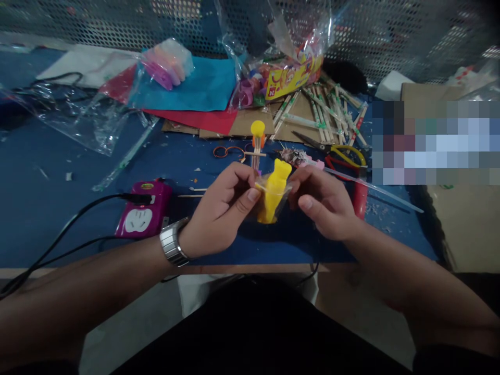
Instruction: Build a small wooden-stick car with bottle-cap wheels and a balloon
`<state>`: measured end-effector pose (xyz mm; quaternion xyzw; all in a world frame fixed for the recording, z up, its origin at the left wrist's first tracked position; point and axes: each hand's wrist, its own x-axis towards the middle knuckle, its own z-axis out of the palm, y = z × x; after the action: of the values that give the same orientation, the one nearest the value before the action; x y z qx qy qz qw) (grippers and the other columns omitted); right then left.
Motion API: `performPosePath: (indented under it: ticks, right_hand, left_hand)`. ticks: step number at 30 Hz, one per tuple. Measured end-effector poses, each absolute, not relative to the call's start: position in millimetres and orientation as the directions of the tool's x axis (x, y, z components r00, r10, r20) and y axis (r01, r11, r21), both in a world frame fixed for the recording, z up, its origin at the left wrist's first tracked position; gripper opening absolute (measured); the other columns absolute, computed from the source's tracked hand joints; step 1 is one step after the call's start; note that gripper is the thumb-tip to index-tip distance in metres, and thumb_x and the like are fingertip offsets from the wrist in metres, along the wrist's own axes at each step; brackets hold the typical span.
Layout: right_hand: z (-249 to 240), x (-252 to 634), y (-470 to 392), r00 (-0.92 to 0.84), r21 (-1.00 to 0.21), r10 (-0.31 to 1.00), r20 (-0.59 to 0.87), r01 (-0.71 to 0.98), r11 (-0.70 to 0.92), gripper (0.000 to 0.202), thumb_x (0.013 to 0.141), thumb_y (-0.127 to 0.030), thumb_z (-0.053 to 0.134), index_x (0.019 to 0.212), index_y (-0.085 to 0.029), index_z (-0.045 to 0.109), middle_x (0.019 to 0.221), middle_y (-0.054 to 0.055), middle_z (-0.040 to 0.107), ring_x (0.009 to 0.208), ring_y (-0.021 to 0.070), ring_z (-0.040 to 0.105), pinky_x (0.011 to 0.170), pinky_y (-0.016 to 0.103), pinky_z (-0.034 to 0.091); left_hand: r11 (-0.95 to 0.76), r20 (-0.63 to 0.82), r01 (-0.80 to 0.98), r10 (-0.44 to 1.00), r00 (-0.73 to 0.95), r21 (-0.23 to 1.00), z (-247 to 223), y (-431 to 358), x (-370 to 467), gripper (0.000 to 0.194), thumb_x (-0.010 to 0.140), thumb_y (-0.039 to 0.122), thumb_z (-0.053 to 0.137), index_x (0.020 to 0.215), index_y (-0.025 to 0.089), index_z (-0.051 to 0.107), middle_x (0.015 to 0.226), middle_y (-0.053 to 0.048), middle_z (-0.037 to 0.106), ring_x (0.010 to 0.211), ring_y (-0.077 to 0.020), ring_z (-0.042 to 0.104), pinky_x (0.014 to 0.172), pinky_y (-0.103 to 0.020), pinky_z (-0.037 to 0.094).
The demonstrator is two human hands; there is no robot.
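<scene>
A yellow lump of soft modelling clay [272, 195] sits in a clear plastic wrapper [285, 191], its upper part sticking out of the opening. My left hand [224, 208], with a metal watch on the wrist, pinches the wrapper's left edge between thumb and forefinger. On the other side, the curled fingers of my right hand [324, 200] are at the wrapper's right edge; its thumb stands a little apart, and the fingertips are partly hidden. Just beyond the hands stands a small figure of sticks [256, 156] with a yellow clay ball [258, 128] on top and orange clay below it.
To the left lies a purple power socket [144, 208] with a black cable. Scissors [344, 153], a glue stick [378, 191] and a red handle [360, 200] are at right. Bundled sticks [328, 112], a toy bag [291, 78] and coloured sheets [203, 83] lie behind.
</scene>
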<state>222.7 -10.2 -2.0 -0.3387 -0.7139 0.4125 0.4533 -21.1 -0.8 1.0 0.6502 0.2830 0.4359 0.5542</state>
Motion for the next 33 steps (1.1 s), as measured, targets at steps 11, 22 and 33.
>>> performPosePath:
  ticks: [11, 22, 33]
  right_hand:
    - [6, 219, -10, -0.483, -0.643, 0.701, 0.524, 0.316, 0.698, 0.022, 0.110, -0.024, 0.062, 0.089, -0.021, 0.061, 0.077, -0.001, 0.061, 0.070, 0.0121, 0.060, 0.066, 0.025, 0.048]
    - [7, 211, -5, -0.441, -0.579, 0.695, 0.568, 0.386, 0.718, 0.026, 0.114, -0.029, 0.057, 0.089, -0.021, 0.059, 0.078, -0.001, 0.060, 0.070, 0.0127, 0.060, 0.066, 0.025, 0.045]
    - [6, 208, -4, -0.430, -0.607, 0.724, 0.540, 0.397, 0.689, 0.028, 0.114, -0.033, 0.057, 0.089, -0.021, 0.059, 0.075, -0.002, 0.060, 0.066, 0.0127, 0.058, 0.062, 0.026, 0.044]
  left_hand:
    - [-0.548, 0.414, 0.178, 0.773, 0.480, 0.818, 1, 1, -23, 0.017, 0.112, 0.034, 0.062, 0.102, 0.020, 0.064, 0.090, -0.003, 0.070, 0.079, -0.0146, 0.064, 0.069, -0.029, 0.052]
    - [-0.623, 0.505, 0.257, 0.764, 0.401, 0.739, 2, 3, -20, 0.018, 0.112, 0.028, 0.059, 0.096, 0.022, 0.059, 0.083, 0.001, 0.064, 0.072, -0.0126, 0.058, 0.067, -0.029, 0.048]
    - [-0.629, 0.491, 0.246, 0.750, 0.444, 0.738, 4, 4, -20, 0.017, 0.113, 0.031, 0.057, 0.099, 0.022, 0.061, 0.082, 0.001, 0.065, 0.069, -0.0135, 0.059, 0.064, -0.029, 0.046]
